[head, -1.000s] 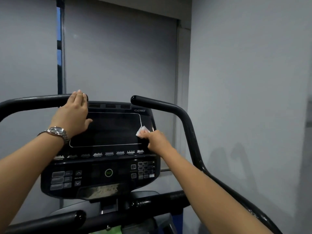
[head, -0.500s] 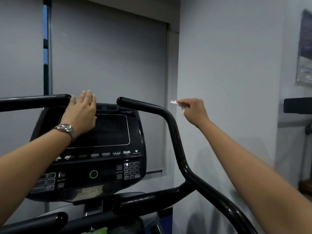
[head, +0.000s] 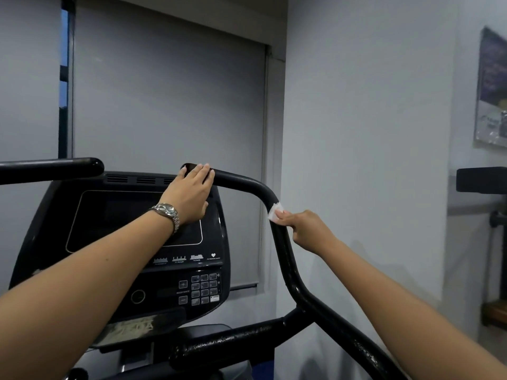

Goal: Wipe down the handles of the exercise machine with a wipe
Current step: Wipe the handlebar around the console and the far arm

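Head view looked out over a black exercise machine set against a grey wall (head: 356,133) and a drawn roller blind (head: 164,105). The right handle (head: 286,256) ran from its rounded tip above the console (head: 131,270) out to the right, bent downward, then angled toward the near right corner. The right hand (head: 304,229) sat just right of that bend, fingers curled, pinching a small white wipe (head: 274,211) under the thumb and holding it against the bar right below the curve. The wipe was crumpled, and only a little of it stuck out past the thumb. The left hand (head: 192,193) reached across in front of the screen, its fingers laid fairly straight over the tip of the same handle without closing around it, the thumb spread apart lower down against the console's edge. A silver wristwatch (head: 167,212) sat on that wrist. The left handle (head: 55,170) lay level at the far left, untouched, well apart from both hands. A keypad (head: 204,287) showed on the console's lower right, and a scuffed crossbar (head: 233,341) ran beneath it to meet the right handle. A framed poster (head: 491,91) hung on the far right.
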A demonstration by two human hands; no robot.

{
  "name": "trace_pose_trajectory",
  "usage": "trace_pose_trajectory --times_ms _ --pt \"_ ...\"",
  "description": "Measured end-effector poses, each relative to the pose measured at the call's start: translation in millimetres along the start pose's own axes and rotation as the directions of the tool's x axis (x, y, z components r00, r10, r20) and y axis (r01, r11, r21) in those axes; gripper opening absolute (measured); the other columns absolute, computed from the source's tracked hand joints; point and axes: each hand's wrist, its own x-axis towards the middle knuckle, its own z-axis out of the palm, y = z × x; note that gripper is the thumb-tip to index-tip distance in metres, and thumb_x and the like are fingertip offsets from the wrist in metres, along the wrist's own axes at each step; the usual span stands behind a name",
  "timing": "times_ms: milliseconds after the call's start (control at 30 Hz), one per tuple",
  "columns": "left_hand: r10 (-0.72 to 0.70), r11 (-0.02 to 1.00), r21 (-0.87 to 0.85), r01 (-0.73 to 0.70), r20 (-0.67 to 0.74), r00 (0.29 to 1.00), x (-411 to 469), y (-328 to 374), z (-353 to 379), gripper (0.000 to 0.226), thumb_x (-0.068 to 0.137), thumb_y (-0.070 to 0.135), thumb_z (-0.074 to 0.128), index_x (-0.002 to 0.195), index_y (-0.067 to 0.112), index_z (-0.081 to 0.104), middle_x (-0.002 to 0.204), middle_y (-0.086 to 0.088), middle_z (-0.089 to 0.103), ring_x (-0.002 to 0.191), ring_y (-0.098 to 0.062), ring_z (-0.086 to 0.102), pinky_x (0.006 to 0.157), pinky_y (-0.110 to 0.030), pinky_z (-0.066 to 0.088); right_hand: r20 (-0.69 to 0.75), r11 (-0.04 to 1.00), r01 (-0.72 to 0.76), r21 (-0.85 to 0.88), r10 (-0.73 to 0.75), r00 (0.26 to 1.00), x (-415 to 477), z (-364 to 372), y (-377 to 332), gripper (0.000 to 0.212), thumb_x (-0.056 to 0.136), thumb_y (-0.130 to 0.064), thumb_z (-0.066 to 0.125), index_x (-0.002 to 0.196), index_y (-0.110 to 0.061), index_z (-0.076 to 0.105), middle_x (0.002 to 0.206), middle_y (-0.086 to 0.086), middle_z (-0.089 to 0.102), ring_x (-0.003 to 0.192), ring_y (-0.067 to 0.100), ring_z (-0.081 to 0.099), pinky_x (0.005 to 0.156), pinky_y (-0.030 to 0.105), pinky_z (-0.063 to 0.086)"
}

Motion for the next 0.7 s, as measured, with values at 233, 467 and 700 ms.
trace_pose_trajectory --times_ms 233,467,700 --pt "-0.002 0.998 -0.058 -0.001 -0.052 0.999 -0.4 -0.3 -0.1 0.071 0.09 0.03 0.053 0.147 0.005 0.02 0.153 -0.012 0.02 0.142 -0.026 0.02 0.117 -0.04 0.021 -0.024 0.998 0.018 -0.052 -0.019 1.0 14.4 1.5 -14.8 0.066 0.08 0.008 0.048 0.135 -0.028 0.053 0.14 -0.003 0.052 0.086 0.033 0.063 0.08 0.037 0.051" --pt "-0.029 0.997 -0.074 0.027 -0.038 0.999 0.6 4.6 -2.6 0.073 0.089 0.034 0.055 0.147 0.005 0.02 0.153 -0.012 0.019 0.142 -0.025 0.019 0.117 -0.039 0.019 0.039 0.981 0.15 -0.126 -0.146 0.989 2.2 -7.4 -9.9 0.053 0.078 0.006 0.05 0.116 -0.027 0.067 0.122 -0.007 0.062 0.076 0.032 0.062 0.073 0.039 0.053" --pt "-0.023 0.998 -0.055 0.023 -0.009 1.0 1.7 5.4 -6.5 0.075 0.089 0.037 0.055 0.147 0.005 0.02 0.153 -0.012 0.019 0.142 -0.026 0.02 0.117 -0.04 0.019 0.035 0.973 0.158 -0.171 -0.154 0.987 -5.2 0.5 -20.4 0.059 0.07 0.012 0.049 0.119 -0.018 0.062 0.142 -0.007 0.046 0.077 0.031 0.062 0.062 0.038 0.053"
